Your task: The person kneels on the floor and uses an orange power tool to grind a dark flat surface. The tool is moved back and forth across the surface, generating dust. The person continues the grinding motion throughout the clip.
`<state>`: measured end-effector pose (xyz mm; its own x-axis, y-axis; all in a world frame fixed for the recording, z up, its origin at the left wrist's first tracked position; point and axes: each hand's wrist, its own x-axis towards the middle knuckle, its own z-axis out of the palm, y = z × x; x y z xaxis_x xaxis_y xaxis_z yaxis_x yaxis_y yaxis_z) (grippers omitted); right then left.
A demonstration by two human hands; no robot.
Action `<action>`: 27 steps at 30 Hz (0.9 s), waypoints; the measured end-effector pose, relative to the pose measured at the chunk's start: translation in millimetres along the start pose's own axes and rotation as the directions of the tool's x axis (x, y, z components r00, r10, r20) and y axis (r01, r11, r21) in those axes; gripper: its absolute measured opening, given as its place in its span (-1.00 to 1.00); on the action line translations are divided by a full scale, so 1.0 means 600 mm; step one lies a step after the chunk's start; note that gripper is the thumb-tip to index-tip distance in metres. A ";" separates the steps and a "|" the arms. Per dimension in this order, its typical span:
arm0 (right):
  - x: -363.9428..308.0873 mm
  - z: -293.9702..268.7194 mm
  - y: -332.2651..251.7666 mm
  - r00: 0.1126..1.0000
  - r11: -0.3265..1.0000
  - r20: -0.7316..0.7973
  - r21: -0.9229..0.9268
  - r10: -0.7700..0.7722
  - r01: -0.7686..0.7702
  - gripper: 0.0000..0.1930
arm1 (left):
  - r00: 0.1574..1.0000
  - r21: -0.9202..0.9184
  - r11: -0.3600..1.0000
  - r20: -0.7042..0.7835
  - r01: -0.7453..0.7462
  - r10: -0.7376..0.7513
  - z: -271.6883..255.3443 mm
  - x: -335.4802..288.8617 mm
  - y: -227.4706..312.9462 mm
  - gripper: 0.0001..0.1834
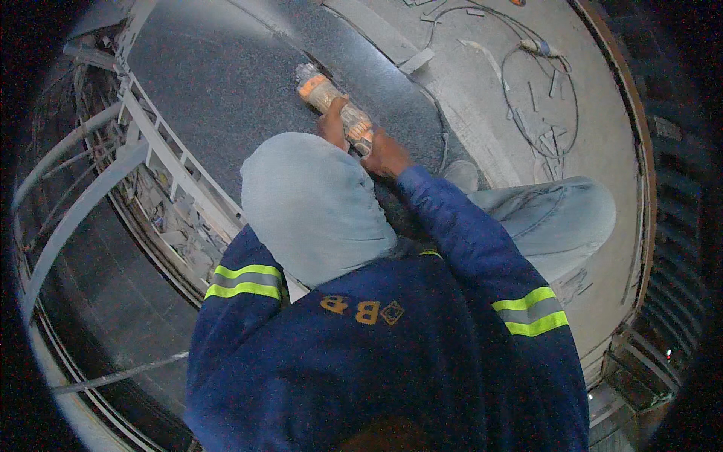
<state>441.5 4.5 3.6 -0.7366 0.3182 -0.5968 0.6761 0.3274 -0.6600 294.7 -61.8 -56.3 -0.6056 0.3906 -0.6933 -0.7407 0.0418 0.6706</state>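
Note:
A dusty orange and grey angle grinder (324, 93) lies slantwise above a dark speckled slab (226, 83), its head pointing to the far left. My left hand (331, 123) is wrapped round the middle of its body. Closed round the rear end of the grinder is my right hand (388, 154). A pale plume of dust (260, 21) fans out beyond the head toward the far left. The disc itself is hard to make out. My raised left knee (309, 203) hides part of the slab and my left forearm.
A dark cord (444, 135) runs along the slab's right side. Farther right, a coiled cable with a connector (538, 48) and scattered offcut strips (553, 139) lie on the dusty floor. At left stand a metal frame (162, 135) and curved bars (68, 203), with rubble beneath.

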 end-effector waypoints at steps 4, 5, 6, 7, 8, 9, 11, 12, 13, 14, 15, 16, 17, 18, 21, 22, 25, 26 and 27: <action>-0.007 0.005 0.000 1.000 0.999 -0.022 0.030 0.022 -0.021 -0.28 | 0.999 0.087 0.995 -0.029 0.048 -0.046 0.023 -0.036 0.025 -0.58; -0.005 0.007 0.001 0.999 1.000 -0.027 0.011 0.024 -0.023 -0.28 | 0.999 0.065 0.997 -0.017 0.034 -0.033 0.019 -0.032 0.018 -0.60; 0.002 0.008 -0.001 0.999 1.000 -0.033 -0.009 0.017 -0.017 -0.28 | 1.000 0.043 0.999 -0.007 0.012 -0.011 0.014 -0.022 0.016 -0.61; 0.008 0.011 -0.001 0.999 1.000 -0.050 0.010 0.003 -0.003 -0.30 | 1.000 0.021 1.000 0.003 -0.010 0.010 0.010 -0.011 0.014 -0.62; 0.017 0.016 -0.002 0.998 1.000 -0.067 0.029 -0.009 0.011 -0.31 | 1.000 0.019 1.000 0.008 -0.015 0.015 0.004 0.000 0.014 -0.63; 0.027 0.021 0.003 0.996 0.999 -0.086 0.046 -0.016 0.020 -0.33 | 1.000 0.017 1.000 0.017 -0.015 0.015 -0.001 0.015 0.014 -0.64; 0.061 0.036 0.015 0.997 0.999 -0.060 0.024 -0.040 0.042 -0.33 | 0.999 0.010 1.000 0.044 -0.020 0.019 -0.012 0.045 0.016 -0.66; 0.071 0.037 0.013 0.997 0.998 -0.046 0.015 -0.058 0.059 -0.33 | 0.998 0.007 1.000 0.059 -0.024 0.024 -0.017 0.059 0.020 -0.67; 0.078 0.037 0.012 0.998 0.997 -0.032 0.056 -0.057 0.059 -0.33 | 0.997 0.004 1.000 0.073 -0.030 0.029 -0.023 0.068 0.022 -0.68; 0.085 0.038 0.011 0.998 0.993 -0.017 0.098 -0.058 0.060 -0.33 | 0.998 0.007 0.999 0.057 -0.033 0.032 -0.029 0.075 0.022 -0.68; 0.084 0.035 0.010 0.999 0.989 -0.002 0.137 -0.045 0.045 -0.33 | 0.999 0.008 1.000 0.047 -0.022 0.021 -0.027 0.076 0.021 -0.68; 0.080 0.033 0.008 0.999 0.995 -0.016 0.096 -0.030 0.031 -0.32 | 0.999 0.009 1.000 0.036 -0.012 0.012 -0.026 0.076 0.020 -0.68; 0.074 0.034 0.006 0.999 0.998 -0.031 0.054 -0.016 0.017 -0.31 | 0.999 0.011 1.000 0.039 -0.011 0.010 -0.026 0.075 0.019 -0.68; 0.068 0.028 0.002 0.999 1.000 -0.052 0.011 -0.003 0.004 -0.31 | 0.999 0.012 1.000 0.047 -0.012 0.011 -0.020 0.071 0.018 -0.68; 0.025 0.002 -0.011 0.999 0.997 -0.021 0.059 -0.049 0.050 -0.29 | 1.000 0.014 1.000 0.018 -0.001 0.001 -0.020 0.042 0.008 -0.65; 0.016 0.002 -0.003 0.999 0.999 -0.020 0.038 -0.033 0.033 -0.28 | 1.000 0.014 1.000 0.010 0.010 -0.010 -0.015 0.029 0.004 -0.64; 0.002 0.012 0.012 1.000 1.000 -0.027 -0.006 0.002 -0.002 -0.31 | 0.999 0.014 0.999 0.000 0.039 -0.039 -0.002 -0.002 -0.004 -0.63; 0.001 0.016 0.013 0.999 1.000 -0.035 -0.009 0.008 -0.009 -0.35 | 0.999 0.013 0.999 0.008 0.052 -0.052 0.000 -0.006 -0.003 -0.62; -0.003 0.016 0.009 0.999 1.000 -0.040 -0.011 0.010 -0.010 -0.39 | 0.997 0.012 0.998 0.029 0.067 -0.067 -0.004 -0.008 -0.003 -0.62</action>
<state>446.3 -2.9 -2.8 -0.7288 0.3564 -0.5846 0.6837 0.3335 -0.6491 298.4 -66.2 -54.8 -0.5456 0.4133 -0.7291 -0.7761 0.0791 0.6256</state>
